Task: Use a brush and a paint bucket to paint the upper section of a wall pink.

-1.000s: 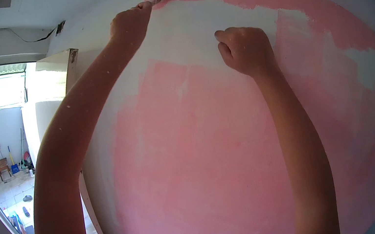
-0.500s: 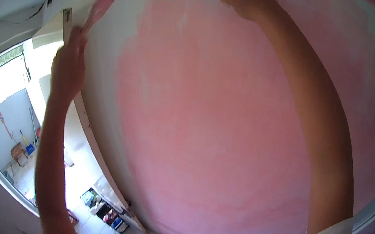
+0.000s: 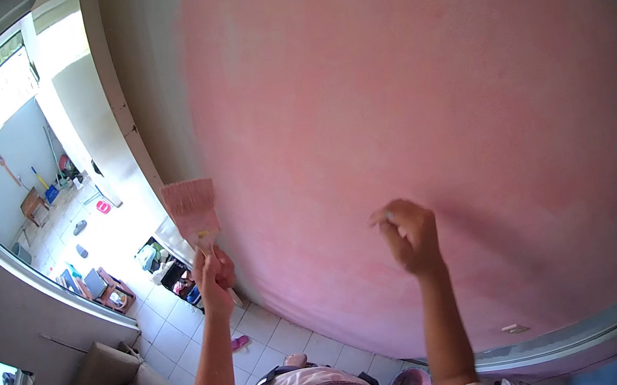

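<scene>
The broad pink coat of paint [image 3: 390, 97] covers most of the wall in front of you, so the middle looks largely done. Its tone is uneven, though, fading paler toward the right. What seems left within view is the pale, bare upright strip of wall [image 3: 158, 95] on your left, between the pink and the edge of the open white door [image 3: 124, 117]. The top of the wall lies outside the view, so you cannot judge the coverage there.

The wide, flat paintbrush with pink-stained bristles [image 3: 192, 212] is in front of you to the left, overlapping the door's edge and the pale strip in the view; whether it touches either does not show. Its bristles point up the picture, away from you, and its handle runs down toward you. Its long axis is close to vertical in the view, with the bristle end leaning slightly left, and one broad face is turned to you.

Your bare left hand [image 3: 214, 277] is closed around the handle, just below the bristle head. Your bare right hand [image 3: 411, 234] is in front of the pink area with its fingers loosely curled; nothing shows in it, and you cannot tell whether its fingertips meet the thumb
</scene>
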Available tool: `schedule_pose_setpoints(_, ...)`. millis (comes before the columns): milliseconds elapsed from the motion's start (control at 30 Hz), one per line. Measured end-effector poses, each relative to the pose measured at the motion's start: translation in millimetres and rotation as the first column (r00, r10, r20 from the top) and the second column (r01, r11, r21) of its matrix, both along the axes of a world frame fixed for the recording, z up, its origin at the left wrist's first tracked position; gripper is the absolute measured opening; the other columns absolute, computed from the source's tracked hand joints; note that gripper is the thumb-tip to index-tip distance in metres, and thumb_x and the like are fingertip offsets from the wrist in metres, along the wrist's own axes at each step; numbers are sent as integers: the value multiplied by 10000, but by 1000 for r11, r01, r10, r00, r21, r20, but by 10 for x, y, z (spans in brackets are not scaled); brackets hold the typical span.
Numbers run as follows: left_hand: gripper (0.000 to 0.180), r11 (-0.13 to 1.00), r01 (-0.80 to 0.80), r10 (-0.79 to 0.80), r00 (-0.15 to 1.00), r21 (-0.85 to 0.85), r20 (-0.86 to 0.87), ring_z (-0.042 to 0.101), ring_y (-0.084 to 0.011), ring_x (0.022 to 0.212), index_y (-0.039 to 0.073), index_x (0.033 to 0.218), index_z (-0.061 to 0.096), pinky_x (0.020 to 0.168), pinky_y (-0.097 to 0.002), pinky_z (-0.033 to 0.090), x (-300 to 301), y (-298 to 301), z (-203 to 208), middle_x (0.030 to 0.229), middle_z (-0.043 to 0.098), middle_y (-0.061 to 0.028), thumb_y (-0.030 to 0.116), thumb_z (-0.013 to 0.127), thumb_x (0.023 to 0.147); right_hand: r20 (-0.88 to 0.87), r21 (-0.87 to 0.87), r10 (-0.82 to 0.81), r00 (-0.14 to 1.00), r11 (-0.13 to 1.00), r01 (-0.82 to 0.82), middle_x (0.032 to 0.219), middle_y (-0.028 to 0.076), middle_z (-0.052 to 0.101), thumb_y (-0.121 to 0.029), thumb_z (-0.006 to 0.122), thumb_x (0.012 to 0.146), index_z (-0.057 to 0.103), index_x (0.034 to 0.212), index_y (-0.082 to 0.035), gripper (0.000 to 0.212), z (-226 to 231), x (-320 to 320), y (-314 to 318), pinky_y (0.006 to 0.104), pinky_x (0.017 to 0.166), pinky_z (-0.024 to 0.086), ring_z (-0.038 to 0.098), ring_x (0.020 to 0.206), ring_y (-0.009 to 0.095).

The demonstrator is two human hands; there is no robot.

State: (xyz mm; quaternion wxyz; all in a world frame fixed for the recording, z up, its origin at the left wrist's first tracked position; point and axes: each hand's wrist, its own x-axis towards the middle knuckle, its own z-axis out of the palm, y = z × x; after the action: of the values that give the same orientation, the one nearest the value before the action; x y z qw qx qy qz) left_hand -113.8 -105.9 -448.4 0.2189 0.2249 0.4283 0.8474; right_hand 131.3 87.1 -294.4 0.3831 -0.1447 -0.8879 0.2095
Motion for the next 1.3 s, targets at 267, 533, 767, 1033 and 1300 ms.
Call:
schedule_pose_setpoints(267,302,987,80,-93,992,140,88,241,-50,428,115,1007,461,376,-210,169,450,-144,38,644,364,31,373,523,861,-87,-299,-121,989,950,90,690,88,631,-26,536,797,657,758,-37,127,-656,387,-402,274,525,448,601,615,163)
schedule_pose_setpoints(533,421,984,-165,172,976,59,-136,289,-39,470,89,1161,436,410,-206,205,331,-161,267,752,434,19,419,516,912,-273,-399,-160,949,916,40,657,85,628,-7,504,794,655,712,25,175,-696,428,-616,259,565,472,590,586,138)
schedule_pose_setpoints(767,284,928,310,-334,938,208,94,289,-66,412,108,1036,426,366,-226,199,824,15,190,602,361,27,298,589,900,-139,-545,-60,988,838,-26,729,77,635,-90,488,847,656,844,6,193,-757,194,-972,261,623,491,603,660,137)
schedule_pose_setpoints(1033,202,784,605,-612,790,141,13,405,-99,527,78,844,508,488,-248,362,1296,125,154,642,429,-2,259,527,930,-186,-658,14,983,740,-135,755,14,601,-260,548,917,572,910,-67,195,-1155,32,-1292,249,593,460,568,690,95)
schedule_pose_setpoints(1300,318,886,463,-454,877,24,-156,378,-68,441,91,709,473,386,-229,333,1608,281,225,541,416,16,279,500,964,-345,-869,-233,909,445,-215,703,7,526,-260,509,959,472,903,-83,190,-1168,96,-1388,227,524,408,504,604,88)
